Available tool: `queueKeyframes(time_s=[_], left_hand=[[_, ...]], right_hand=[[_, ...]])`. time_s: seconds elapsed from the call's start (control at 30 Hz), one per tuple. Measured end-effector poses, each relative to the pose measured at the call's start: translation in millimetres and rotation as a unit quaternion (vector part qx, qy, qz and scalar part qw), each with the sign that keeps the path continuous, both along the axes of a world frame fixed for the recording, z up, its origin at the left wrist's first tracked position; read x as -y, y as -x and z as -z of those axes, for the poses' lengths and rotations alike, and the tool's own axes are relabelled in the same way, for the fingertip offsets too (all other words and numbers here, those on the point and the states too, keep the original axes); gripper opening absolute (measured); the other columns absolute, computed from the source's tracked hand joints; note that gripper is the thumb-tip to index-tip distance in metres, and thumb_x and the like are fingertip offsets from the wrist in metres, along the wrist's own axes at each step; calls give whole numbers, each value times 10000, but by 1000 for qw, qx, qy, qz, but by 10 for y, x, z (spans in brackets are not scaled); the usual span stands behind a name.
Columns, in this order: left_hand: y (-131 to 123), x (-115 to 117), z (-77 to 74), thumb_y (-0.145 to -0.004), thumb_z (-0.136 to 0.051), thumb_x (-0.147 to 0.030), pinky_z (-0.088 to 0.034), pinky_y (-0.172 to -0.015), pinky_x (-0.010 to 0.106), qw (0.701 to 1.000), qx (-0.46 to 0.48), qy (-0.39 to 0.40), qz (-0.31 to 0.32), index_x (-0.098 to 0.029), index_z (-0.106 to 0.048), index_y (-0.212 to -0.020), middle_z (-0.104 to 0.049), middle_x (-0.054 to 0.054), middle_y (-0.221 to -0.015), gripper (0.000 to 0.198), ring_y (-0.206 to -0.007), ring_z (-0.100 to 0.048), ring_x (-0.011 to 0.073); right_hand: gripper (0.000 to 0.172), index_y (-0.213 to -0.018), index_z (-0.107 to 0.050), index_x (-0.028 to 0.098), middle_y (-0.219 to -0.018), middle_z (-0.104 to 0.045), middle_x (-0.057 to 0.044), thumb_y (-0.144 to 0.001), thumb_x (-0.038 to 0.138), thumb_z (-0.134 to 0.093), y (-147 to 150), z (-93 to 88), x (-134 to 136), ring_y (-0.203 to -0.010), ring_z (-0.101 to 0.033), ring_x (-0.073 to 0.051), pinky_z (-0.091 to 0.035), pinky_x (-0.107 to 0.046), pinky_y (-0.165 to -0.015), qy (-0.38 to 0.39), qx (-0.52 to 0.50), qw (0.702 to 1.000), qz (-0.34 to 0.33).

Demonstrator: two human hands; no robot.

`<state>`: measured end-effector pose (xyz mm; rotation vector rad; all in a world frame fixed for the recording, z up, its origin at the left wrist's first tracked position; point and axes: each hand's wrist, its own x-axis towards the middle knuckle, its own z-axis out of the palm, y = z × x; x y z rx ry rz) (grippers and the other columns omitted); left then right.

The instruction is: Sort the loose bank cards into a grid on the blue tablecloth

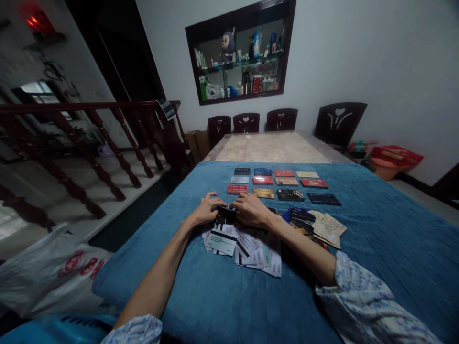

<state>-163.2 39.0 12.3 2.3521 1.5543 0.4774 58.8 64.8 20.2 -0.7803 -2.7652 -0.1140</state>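
Both of my hands meet over a heap of plastic cards point(247, 246) lying on a blue cloth point(376, 239). My left hand point(206, 209) and my right hand point(251, 209) pinch a dark card point(226, 213) between them, one at each end. Just beyond my hands, several cards point(283, 184) lie face up in three neat rows: red, dark, blue and gold ones. A second loose pile with beige and dark cards point(319, 227) sits to the right of my right wrist.
The blue cloth covers the near half of a long marble table point(272, 148). Dark wooden chairs point(281, 118) stand at its far end and right side. A wooden stair railing point(107, 138) runs along the left. White plastic bags point(53, 277) lie at lower left.
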Motion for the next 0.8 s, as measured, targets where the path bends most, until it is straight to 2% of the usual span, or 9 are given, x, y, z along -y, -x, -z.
queueKeyframes(time_s=[0.13, 0.37, 0.6, 0.8], left_hand=[[16, -28, 15, -748, -475, -74, -225, -1136, 609, 999, 25, -20, -32, -259, -730, -1104, -702, 44, -1176, 476, -1321, -375, 293], [30, -93, 82, -755, -509, -56, -323, -1120, 483, 996, 65, -44, -47, -213, -757, -1043, -704, 59, -1061, 411, -1264, -446, 252], [19, -75, 80, -779, -528, -72, -384, -1083, 441, 994, 73, -64, -52, -189, -752, -1023, -678, 77, -1044, 351, -1221, -485, 242], [12, -63, 53, -759, -519, -72, -428, -1047, 391, 992, 66, -93, -55, -183, -750, -1010, -652, 72, -1010, 359, -1167, -527, 228]], right_hand=[[371, -1162, -680, 191, -1023, -732, -82, -849, 105, -501, -11, 33, -20, -1022, -572, -231, -393, -335, -846, 4, -36, 999, 32], [383, -1204, -654, 197, -1085, -711, -114, -871, 101, -492, -26, 62, -36, -1036, -585, -225, -410, -328, -836, 24, -53, 994, 90], [400, -1257, -595, 198, -1144, -703, -110, -877, 113, -507, -34, 117, -74, -1114, -566, -243, -404, -335, -855, 20, -51, 994, 95], [428, -1308, -537, 192, -1177, -690, -121, -890, 118, -491, -34, 141, -71, -1096, -572, -250, -402, -338, -863, 3, -57, 992, 110]])
